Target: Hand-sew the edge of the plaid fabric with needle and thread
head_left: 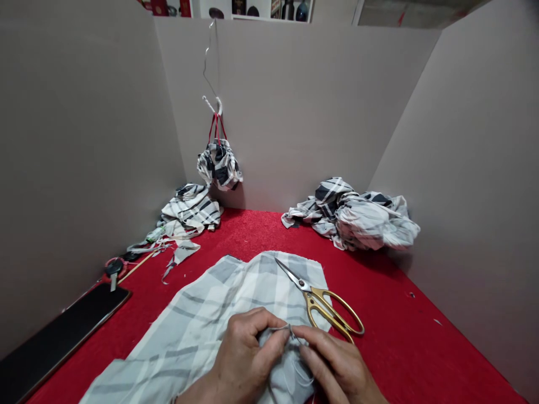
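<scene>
A grey-and-white plaid cloth (236, 300) lies spread in front of me. My left hand (250, 350) pinches a gathered edge of it between thumb and forefinger. Close beside, the fingertips of my right hand (334, 359) come together at the same edge; whether they hold a needle is too small to see. Loose pale thread (300, 375) loops over the bunched grey fabric below my fingers. Just beyond my right hand, gold-handled scissors (309, 292) rest on the cloth with their blades nearly closed, pointing away to the left.
Crumpled plaid fabric (370, 221) is heaped at the back right. More plaid cloth (191, 205) and scraps lie back left, below a hanging plaid pouch (219, 165) with red cords. A black phone-like slab (63, 342) lies at the left. Grey panels (295, 112) enclose the red surface (421, 348).
</scene>
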